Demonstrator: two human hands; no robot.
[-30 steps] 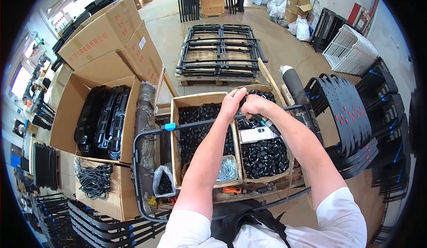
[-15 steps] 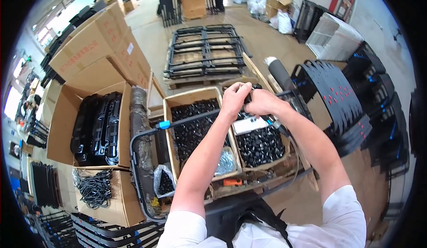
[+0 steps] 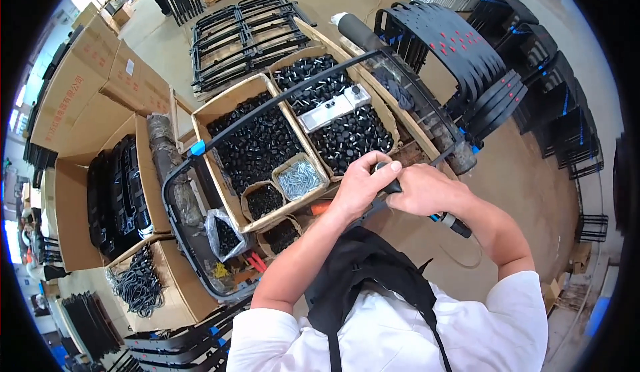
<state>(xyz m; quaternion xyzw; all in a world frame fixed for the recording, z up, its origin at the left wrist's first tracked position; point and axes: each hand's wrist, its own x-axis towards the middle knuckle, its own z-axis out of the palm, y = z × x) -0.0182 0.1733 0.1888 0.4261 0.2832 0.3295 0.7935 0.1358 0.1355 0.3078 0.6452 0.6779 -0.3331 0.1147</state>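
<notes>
My left hand is closed at the near side of the part boxes, thumb and fingers at a small dark rounded piece that I cannot make out fully. Right beside it, my right hand wraps round a black hand-held driver with a blue band; its end sticks out below the palm. Beyond both hands a large black tube frame with bent corners lies over the boxes. Blue tape marks its left side. The near bar of the frame is partly hidden by my hands and arms.
Cardboard boxes of black knobs stand ahead, with a tray of silver screws and a white block. A carton of black parts and bundled black cords are at left. Stacked black frames stand at right.
Both hands have come from the frame's far side back toward my body, with the driver still in my right hand. The view has also shifted to the right.
</notes>
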